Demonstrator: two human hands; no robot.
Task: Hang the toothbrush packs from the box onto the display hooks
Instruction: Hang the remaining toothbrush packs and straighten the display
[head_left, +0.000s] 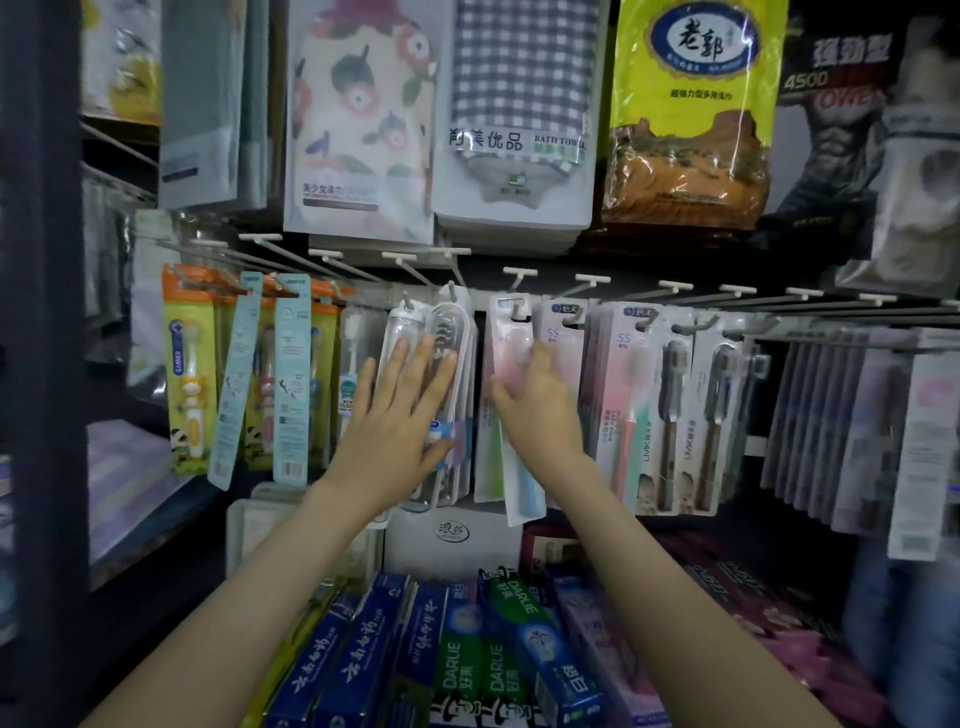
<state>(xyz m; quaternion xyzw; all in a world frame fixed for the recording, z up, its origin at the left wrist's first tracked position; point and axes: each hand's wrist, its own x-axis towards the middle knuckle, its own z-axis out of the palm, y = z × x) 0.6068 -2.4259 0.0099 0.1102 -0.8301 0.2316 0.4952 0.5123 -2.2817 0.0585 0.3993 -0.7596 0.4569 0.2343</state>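
A row of metal display hooks (519, 273) carries hanging toothbrush packs. My left hand (400, 415) lies flat with straight fingers against the clear toothbrush packs (454, 332) on a middle hook. My right hand (540, 405) holds a pink and white toothbrush pack (511, 338) hanging on the hook beside them, thumb on its front and fingers behind it. More pink packs (621, 395) and dark-bristle packs (672, 415) hang to the right. Orange children's toothbrush packs (189, 374) and light blue packs (288, 384) hang to the left. The box is not in view.
Towel packs (514, 130) and a yellow bag (691, 114) hang on the row above. Toothpaste boxes (467, 660) fill the shelf under my arms. A dark shelf post (41, 364) stands at the left. Several grey packs (841, 426) hang at the right.
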